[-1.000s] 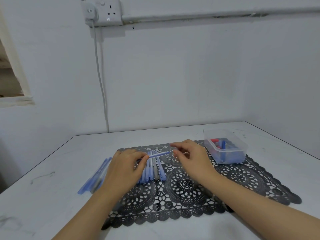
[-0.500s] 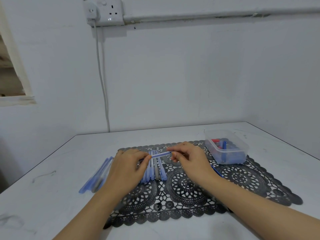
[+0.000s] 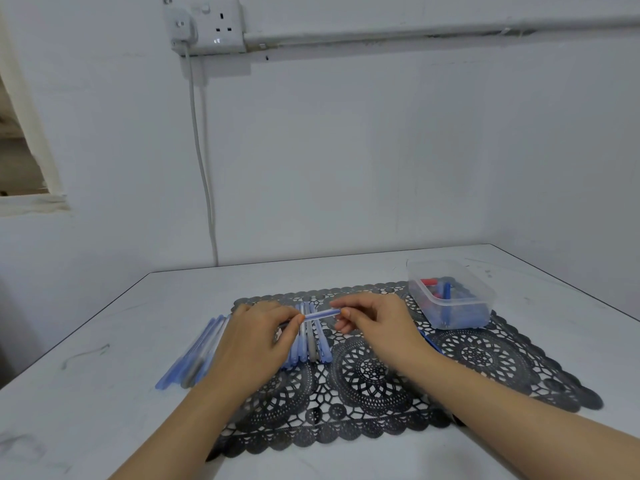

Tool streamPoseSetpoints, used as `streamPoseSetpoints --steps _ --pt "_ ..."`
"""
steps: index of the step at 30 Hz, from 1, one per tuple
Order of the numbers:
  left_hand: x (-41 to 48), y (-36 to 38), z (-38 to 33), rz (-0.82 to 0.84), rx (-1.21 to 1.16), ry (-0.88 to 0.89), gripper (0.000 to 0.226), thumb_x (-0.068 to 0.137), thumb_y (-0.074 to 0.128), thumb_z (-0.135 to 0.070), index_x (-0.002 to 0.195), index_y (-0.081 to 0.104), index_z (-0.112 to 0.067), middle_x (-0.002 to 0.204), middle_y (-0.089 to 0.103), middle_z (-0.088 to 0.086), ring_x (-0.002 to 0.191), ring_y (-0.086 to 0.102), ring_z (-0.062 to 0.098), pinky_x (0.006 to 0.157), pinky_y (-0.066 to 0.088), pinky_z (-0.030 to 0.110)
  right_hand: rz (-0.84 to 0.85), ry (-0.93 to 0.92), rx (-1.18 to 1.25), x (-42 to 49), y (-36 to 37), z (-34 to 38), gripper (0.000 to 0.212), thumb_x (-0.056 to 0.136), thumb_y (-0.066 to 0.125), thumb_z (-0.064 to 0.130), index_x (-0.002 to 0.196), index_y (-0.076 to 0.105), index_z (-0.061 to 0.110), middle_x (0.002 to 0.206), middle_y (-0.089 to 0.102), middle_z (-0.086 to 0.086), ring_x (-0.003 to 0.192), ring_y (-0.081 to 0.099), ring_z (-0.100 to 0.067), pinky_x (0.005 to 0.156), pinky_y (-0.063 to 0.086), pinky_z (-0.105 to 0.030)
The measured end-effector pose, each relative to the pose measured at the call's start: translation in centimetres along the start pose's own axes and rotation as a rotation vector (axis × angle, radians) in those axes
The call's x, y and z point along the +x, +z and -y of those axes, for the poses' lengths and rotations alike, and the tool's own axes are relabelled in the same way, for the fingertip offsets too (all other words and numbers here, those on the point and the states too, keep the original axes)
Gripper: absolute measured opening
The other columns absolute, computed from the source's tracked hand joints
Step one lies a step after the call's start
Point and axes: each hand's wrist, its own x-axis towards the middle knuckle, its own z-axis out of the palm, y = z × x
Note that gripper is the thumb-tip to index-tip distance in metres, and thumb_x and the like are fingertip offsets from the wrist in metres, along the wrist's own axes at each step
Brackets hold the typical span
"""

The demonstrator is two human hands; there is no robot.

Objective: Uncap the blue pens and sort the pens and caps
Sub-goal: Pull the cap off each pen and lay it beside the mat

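Observation:
A blue pen [image 3: 321,314] is held level just above the black lace mat [image 3: 485,358]. My left hand [image 3: 256,341] grips its left end, and my right hand [image 3: 377,323] pinches its right end with thumb and fingertips. Whether the cap sits on that end is hidden by the fingers. Under the held pen, a row of blue pens [image 3: 308,344] lies side by side on the mat. A second bunch of pens [image 3: 194,355] lies on the white table left of the mat. A clear plastic box [image 3: 450,296] at the mat's far right corner holds blue and red caps.
The white table [image 3: 104,410] meets the wall at the back and right. A socket with a plugged-in cable [image 3: 204,168] hangs on the wall behind. A blue item [image 3: 427,339] pokes out from under my right wrist.
My right hand closed in from the right and took the pen's free end between its fingertips. My left hand kept its hold on the other end, nearly still.

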Motion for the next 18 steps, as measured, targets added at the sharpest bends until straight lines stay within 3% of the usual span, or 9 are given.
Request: streamPoseSetpoints --steps 4,10,18 --pt "-0.01 -0.06 -0.03 -0.011 -0.016 0.011 0.035 0.088 0.041 -0.042 0.096 0.07 -0.026 0.077 0.061 -0.017 0.074 0.052 0.002 0.078 0.039 0.03 0.01 0.007 0.097 0.1 0.08 0.18 0.027 0.09 0.051 -0.005 0.094 0.068 0.016 0.072 0.068 -0.007 0.068 0.066 -0.018 0.07 0.055 -0.024" --pt "0.1 0.04 0.1 -0.024 -0.027 0.039 0.031 0.088 0.043 -0.04 0.093 0.071 -0.026 0.072 0.052 -0.025 0.07 0.043 -0.012 0.077 0.039 0.029 0.024 -0.011 0.164 -0.07 0.09 0.43 0.031 0.093 0.047 -0.003 0.101 0.061 0.024 0.066 0.066 -0.005 0.059 0.063 -0.019 0.058 0.053 -0.024" --pt "0.19 0.0 0.39 -0.064 0.002 0.063 0.045 0.087 0.032 -0.05 0.092 0.07 -0.028 0.07 0.051 -0.026 0.067 0.043 -0.014 0.073 0.036 0.024 0.006 -0.004 0.18 0.01 0.02 0.23 0.014 0.093 0.051 0.011 0.103 0.059 0.016 0.065 0.065 -0.008 0.06 0.061 -0.025 0.057 0.053 -0.031"
